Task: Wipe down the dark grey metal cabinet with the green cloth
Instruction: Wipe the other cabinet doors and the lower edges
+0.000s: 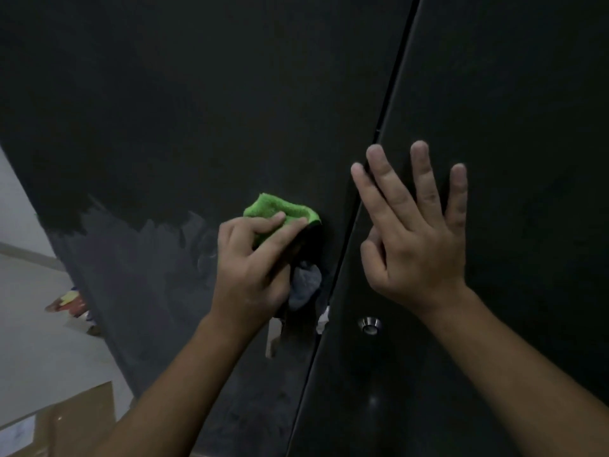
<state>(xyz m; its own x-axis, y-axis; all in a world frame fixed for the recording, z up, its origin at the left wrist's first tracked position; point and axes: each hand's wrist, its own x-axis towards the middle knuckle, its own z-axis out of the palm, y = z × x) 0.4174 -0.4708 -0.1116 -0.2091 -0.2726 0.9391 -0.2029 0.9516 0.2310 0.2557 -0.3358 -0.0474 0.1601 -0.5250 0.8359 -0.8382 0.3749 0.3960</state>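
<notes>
The cabinet [164,94] fills the view, its door gap [393,77] running down the middle. Right of the gap the right hand [415,239] lies flat, fingers spread, one fingertip over the gap: likely pinched if a door shifts. Left of the gap the left hand [253,268] grips the green cloth [280,212] against the door; its loose tail could catch in the gap.

The dark grey metal cabinet [197,94] is near-black across its upper left door, with a paler, streaky grey smear lower down. The bright green fluffy cloth [283,209] has a grey fold below. The small round metal lock [369,324] is silver; the flat cardboard box [75,420] is brown.
</notes>
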